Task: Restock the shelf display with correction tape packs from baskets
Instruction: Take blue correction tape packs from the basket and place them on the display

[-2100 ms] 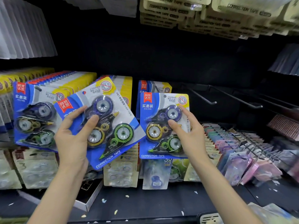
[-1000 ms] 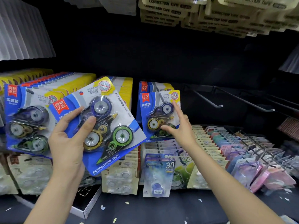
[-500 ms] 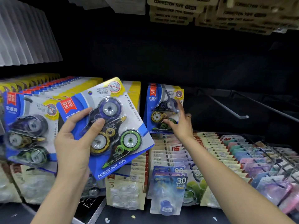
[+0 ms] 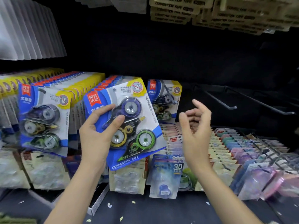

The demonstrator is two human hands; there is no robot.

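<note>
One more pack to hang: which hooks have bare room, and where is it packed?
The two bare hooks right of the just-hung pack are free, above the pastel packs. Left rows are packed. The left hand grips the spare pack.

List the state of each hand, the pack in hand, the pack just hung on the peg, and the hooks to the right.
left hand: grips a pack
held correction tape pack: tilted, off the pegs
right hand: empty, fingers loosely curled, apart from the shelf
hung pack: on its peg, upright
bare hooks: carry nothing
</note>
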